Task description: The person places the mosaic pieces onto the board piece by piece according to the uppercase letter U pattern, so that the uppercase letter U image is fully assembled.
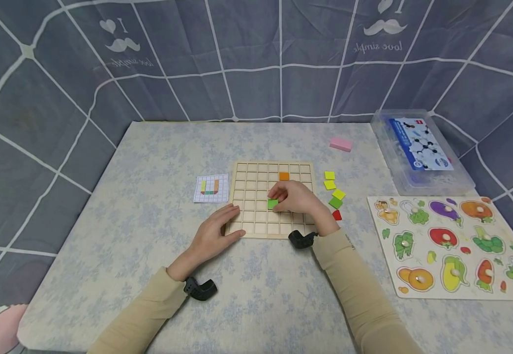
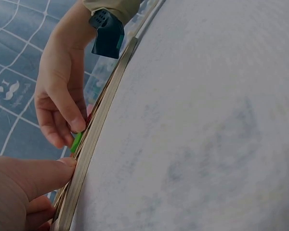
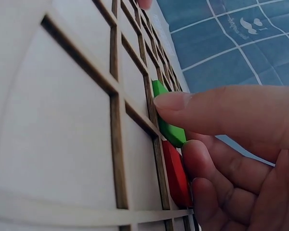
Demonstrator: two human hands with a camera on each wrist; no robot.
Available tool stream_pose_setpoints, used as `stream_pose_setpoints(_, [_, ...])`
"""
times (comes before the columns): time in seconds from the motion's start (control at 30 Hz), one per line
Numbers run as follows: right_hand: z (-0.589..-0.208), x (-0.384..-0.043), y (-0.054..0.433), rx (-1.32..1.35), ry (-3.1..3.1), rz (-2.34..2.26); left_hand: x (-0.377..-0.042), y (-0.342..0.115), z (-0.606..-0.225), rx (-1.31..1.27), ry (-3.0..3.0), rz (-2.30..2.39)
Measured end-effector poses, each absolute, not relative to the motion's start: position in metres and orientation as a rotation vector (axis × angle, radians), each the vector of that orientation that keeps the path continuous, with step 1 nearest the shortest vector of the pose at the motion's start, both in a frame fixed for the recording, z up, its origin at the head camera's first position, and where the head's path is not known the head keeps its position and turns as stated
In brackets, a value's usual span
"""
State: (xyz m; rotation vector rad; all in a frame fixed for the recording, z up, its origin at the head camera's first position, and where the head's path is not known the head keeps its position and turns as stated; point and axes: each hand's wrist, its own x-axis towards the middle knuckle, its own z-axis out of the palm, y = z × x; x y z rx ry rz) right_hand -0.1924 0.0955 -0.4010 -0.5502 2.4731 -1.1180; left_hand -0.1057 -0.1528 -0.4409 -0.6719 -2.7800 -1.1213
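Observation:
A wooden grid board [image 1: 256, 216] lies on the table. Over its middle, my right hand [image 1: 298, 199] pinches a green tile [image 1: 272, 203], the thumb against the tile's face in the right wrist view. A red tile [image 3: 177, 174] stands in the grid beside the green one, under the curled fingers; in the head view the hand hides it. Higher on the board sits an orange tile [image 1: 284, 176]. My left hand [image 1: 214, 233] rests at the board's front left corner, fingers extended over the left side and thumb at the front edge.
Left of the board lies a pattern card [image 1: 212, 196]. Yellow tiles [image 1: 329, 185], a green tile [image 1: 335, 202] and a red tile [image 1: 337, 215] lie to its right. Farther right are a pink block [image 1: 341, 144], a plastic box [image 1: 424, 147] and a vegetable puzzle [image 1: 429, 265].

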Motion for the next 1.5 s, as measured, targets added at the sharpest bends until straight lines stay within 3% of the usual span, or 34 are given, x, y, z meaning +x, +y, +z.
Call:
stream_pose_setpoints(0.57, [-0.396, -0.190, 0.108, -0.556, 2.437, -1.214, -0.106, -0.152, -0.442, -0.684, -2.776, -1.126])
stream_pose_setpoints(1.07, [-0.372, -0.189, 0.161, -0.510, 2.533, -1.330, -0.106, -0.152, -0.442, -0.691, -2.759, -1.127])
stream_pose_setpoints(1.5, [-0.377, -0.187, 0.202, -0.364, 2.551, -1.294, -0.106, -0.152, -0.442, -0.683, -2.767, -1.124])
